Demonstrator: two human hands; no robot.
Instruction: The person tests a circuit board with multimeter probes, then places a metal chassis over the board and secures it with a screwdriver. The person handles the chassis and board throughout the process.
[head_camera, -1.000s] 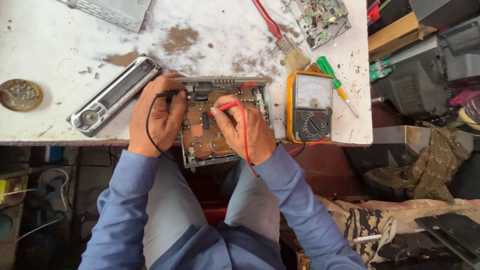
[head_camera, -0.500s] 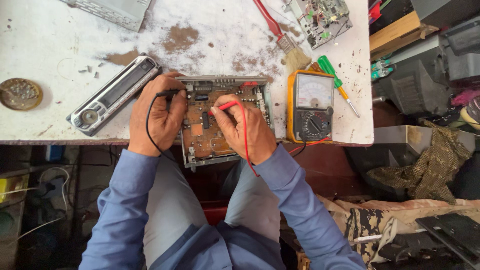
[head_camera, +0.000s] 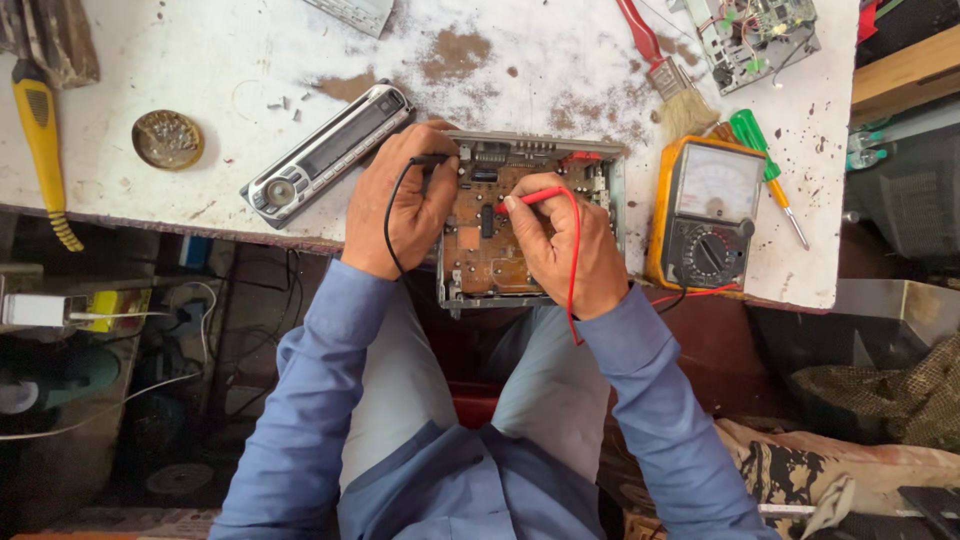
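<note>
On the worn white desk (head_camera: 150, 60) lies an open circuit board (head_camera: 490, 240), beside a yellow multimeter (head_camera: 705, 215). The left hand (head_camera: 405, 205) grasps a black probe (head_camera: 432, 159) at the board's edge. The right hand (head_camera: 565, 245) pinches a red probe (head_camera: 530, 197) on the board.

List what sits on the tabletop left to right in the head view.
yellow-handled tool → round metal dish → silver stereo faceplate → left hand with black probe → circuit board → right hand with red probe → yellow analog multimeter → green screwdriver

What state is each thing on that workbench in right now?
Circuit board: uncovered, overhanging the table edge.
Black probe: held in left hand.
Red probe: held in right hand, tip on board.
Multimeter: flat, face up.
Faceplate: detached, lying flat.
</note>
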